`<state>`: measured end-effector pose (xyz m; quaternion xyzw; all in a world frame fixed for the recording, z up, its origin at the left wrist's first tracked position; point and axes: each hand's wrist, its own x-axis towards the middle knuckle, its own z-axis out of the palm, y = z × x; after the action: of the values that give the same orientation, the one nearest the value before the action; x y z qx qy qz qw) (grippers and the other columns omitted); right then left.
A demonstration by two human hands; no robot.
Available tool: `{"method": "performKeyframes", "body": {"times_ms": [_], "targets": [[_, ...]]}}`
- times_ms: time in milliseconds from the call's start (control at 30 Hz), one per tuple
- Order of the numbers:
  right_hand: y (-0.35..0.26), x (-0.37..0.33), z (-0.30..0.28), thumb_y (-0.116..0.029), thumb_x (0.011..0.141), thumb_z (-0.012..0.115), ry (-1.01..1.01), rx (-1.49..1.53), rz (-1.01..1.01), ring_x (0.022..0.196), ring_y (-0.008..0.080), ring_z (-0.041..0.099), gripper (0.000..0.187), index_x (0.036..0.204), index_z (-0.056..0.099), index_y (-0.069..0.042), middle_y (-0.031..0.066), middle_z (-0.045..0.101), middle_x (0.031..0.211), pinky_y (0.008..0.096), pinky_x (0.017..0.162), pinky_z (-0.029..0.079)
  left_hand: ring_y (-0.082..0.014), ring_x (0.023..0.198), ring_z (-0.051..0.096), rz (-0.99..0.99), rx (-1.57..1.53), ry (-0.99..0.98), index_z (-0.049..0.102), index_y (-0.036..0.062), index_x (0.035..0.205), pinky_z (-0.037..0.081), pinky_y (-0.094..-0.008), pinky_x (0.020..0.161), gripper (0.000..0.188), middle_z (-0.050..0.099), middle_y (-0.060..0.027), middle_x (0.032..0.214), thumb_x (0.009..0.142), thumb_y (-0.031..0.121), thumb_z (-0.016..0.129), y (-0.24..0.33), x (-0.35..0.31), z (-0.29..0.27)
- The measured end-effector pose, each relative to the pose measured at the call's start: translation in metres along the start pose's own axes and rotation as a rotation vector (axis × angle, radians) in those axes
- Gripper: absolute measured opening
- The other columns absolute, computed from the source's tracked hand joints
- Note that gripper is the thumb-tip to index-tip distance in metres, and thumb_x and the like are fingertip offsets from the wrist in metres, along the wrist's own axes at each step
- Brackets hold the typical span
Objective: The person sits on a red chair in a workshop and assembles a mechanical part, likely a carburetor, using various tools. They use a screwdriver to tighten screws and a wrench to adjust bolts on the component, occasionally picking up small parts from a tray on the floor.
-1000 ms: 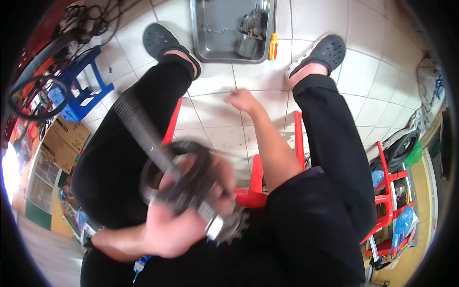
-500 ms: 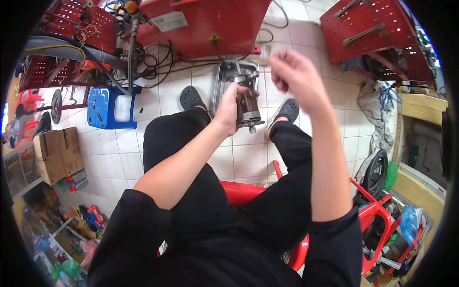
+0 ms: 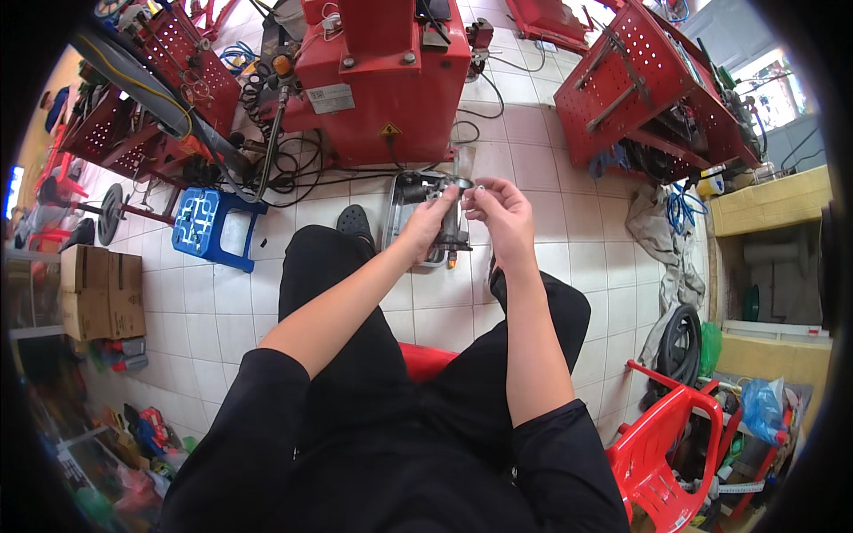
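Observation:
My left hand [image 3: 428,229] is closed round a dark metal cylindrical machine part [image 3: 452,235] with a wider toothed-looking rim and a bolt end at its bottom. Close against the upper part of it, my right hand [image 3: 506,220] pinches thumb and fingertips together. A small pale, shiny thing shows at those fingertips, too small to name. Under and beside the part lies a shallow metal tray [image 3: 388,224] on the floor, with dark metal pieces in it, partly hidden by my left hand. A clear cup-like container [image 3: 466,162] stands beyond my hands.
A red machine [image 3: 382,115] stands ahead, with black cables [image 3: 306,169] across the tiles. A blue stool [image 3: 200,222] and cardboard boxes [image 3: 102,293] are on the left. Red perforated cart [image 3: 640,89], tyre [image 3: 680,342] and red chair [image 3: 662,453] are on the right.
My right hand has come down and left from its raised place to the machine part. The part has shifted slightly in my left hand, and the view has tilted up.

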<state>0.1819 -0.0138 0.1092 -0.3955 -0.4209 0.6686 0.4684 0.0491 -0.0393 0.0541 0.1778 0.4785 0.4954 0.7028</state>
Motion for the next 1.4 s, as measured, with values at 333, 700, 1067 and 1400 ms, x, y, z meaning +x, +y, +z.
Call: {"method": "performKeyframes", "body": {"times_ms": [333, 700, 1067, 1400], "targets": [[0.043, 0.017, -0.008, -0.019, 0.092, 0.057, 0.185, -0.148, -0.016, 0.072, 0.0054, 0.053, 0.017, 0.102, 0.056, -0.005, -0.0011, 0.057, 0.082, 0.0203, 0.059, 0.044, -0.0087, 0.074, 0.057, 0.172, 0.25, 0.126, 0.06, -0.0015, 0.1, 0.047, -0.0236, 0.065, 0.051, 0.061, -0.0045, 0.088, 0.08, 0.044, 0.07, -0.011, 0.012, 0.001], [0.096, 0.041, -0.015, -0.018, 0.096, 0.048, 0.489, -0.026, 0.059, 0.066, 0.0087, 0.054, 0.018, 0.105, 0.047, -0.002, 0.0047, 0.058, 0.081, 0.0234, 0.055, 0.043, -0.0088, 0.067, 0.058, 0.241, 0.526, 0.142, 0.061, -0.0036, 0.099, 0.047, -0.0238, 0.061, 0.041, 0.063, -0.0061, 0.079, 0.081, 0.032, 0.071, -0.027, 0.045, -0.007], [0.089, 0.053, -0.039, -0.021, 0.096, 0.048, 0.494, 0.112, 0.2, 0.059, 0.0149, 0.059, 0.021, 0.1, 0.049, -0.001, 0.0087, 0.061, 0.08, 0.028, 0.047, 0.05, -0.0047, 0.054, 0.045, 0.139, 0.294, -0.011, 0.063, -0.0015, 0.101, 0.041, -0.0199, 0.052, 0.026, 0.046, 0.0054, 0.065, 0.086, 0.019, 0.065, -0.013, 0.041, 0.003], [0.086, 0.052, -0.044, -0.018, 0.097, 0.041, 0.578, 0.166, 0.335, 0.062, 0.0145, 0.055, 0.017, 0.099, 0.051, -0.004, 0.0047, 0.056, 0.077, 0.0307, 0.054, 0.048, -0.014, 0.084, 0.051, -0.006, 0.235, -0.001, 0.049, 0.0016, 0.118, 0.047, -0.0354, 0.076, 0.036, 0.05, -0.0047, 0.089, 0.085, 0.007, 0.038, -0.009, 0.036, 0.002]]}}
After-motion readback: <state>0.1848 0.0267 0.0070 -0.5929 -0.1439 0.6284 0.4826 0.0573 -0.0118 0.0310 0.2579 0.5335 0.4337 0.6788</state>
